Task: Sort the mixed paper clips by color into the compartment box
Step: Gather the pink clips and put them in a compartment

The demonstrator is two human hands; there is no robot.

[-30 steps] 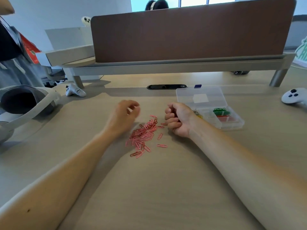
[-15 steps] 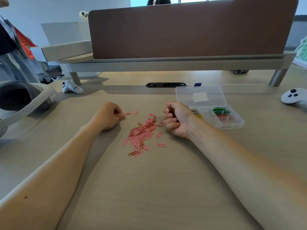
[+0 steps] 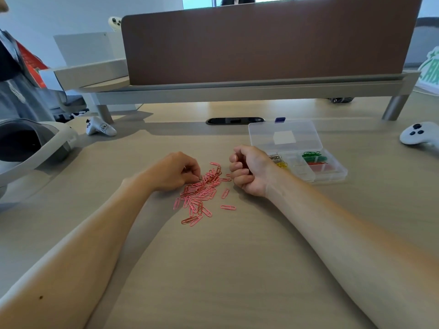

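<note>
A pile of pink paper clips [image 3: 202, 191] lies on the wooden desk between my hands. My left hand [image 3: 173, 172] rests at the pile's upper left edge, its fingertips pinched together on clips there. My right hand [image 3: 251, 169] is a closed fist just right of the pile; nothing shows inside it. Behind that fist stands the clear compartment box [image 3: 332, 178] with its lid [image 3: 285, 131] folded back. Its compartments hold green clips [image 3: 313, 156], red clips [image 3: 318, 165], yellow clips [image 3: 282, 165] and silver clips [image 3: 275, 158].
A white controller [image 3: 418, 136] lies at the far right, another controller [image 3: 99, 127] at the back left. A grey headset [image 3: 47, 148] sits at the left edge. A brown divider panel [image 3: 261, 43] on a raised shelf closes the back of the desk.
My left hand went out left to two stray pink clips, then came back to the pile's edge; those strays no longer lie apart. My right fist stayed in place.
</note>
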